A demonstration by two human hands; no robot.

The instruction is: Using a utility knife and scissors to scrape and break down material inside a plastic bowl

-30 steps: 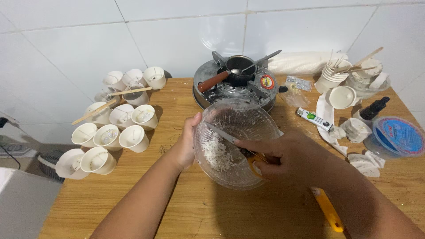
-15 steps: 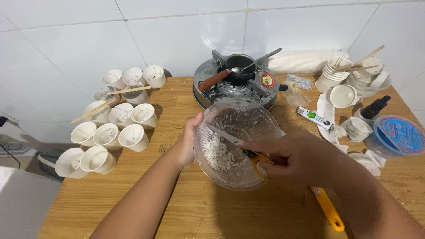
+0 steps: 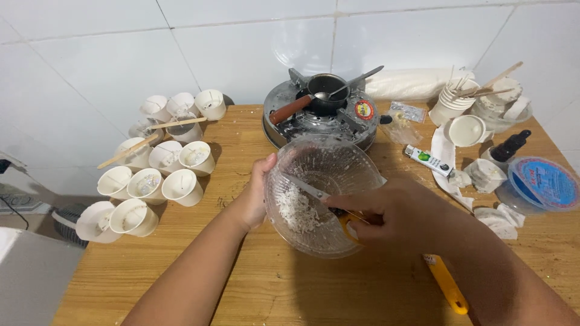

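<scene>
Head camera looks straight down at a wooden table, and the left hand is wrapped around the near-left rim of a clear glass bowl, tilting it toward the person. The right hand is clenched around a yellow-handled knife, its thin blade reaching into the bowl against a patch of white flaky residue clinging to the inner wall. By the look of it, this is the scraping step: loosening hardened white material off the glass. A judgement only, but the next stroke seems to call for a firm brace on the bowl and a shallow blade angle so the edge slides under the flakes and does not skid on the glass. Behind the bowl sits a small burner with a dark pot and a spoon resting in it; to the left stands a cluster of white paper cups, some with wooden sticks laid across them. A second yellow object lies on the table below the right forearm, what it is being unclear. The knife's handle is mostly buried in the fist, and the bowl's right rim is hidden behind the right hand.
</scene>
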